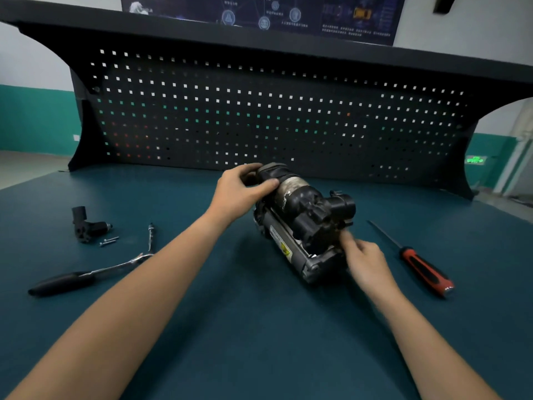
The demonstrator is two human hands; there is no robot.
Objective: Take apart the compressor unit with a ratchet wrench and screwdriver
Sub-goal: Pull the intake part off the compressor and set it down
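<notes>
Compressor unit (302, 220) lay on its side near the middle of the dark teal bench mat (230, 327), long axis running diagonally. Left hand (239, 194) gripped its far, rubber-capped end, thumb and fingers wrapped round. Right hand (366, 261) was at its near right corner, fingers curled against the housing — blurred, so could not tell whether it grasped anything. Screwdriver (424, 269), red-and-black handle, lay on the mat right of the unit, not touching it. Ratchet wrench (95, 272) lay well left of the unit; beyond the wrench a separate black part (86, 226) with two loose screws (109, 241) beside it. Behind the unit stood a black pegboard (259, 116) under a shelf (259, 39); farther back, a white wall (37, 119) with a green lower band — dark poster (259, 13) above.
</notes>
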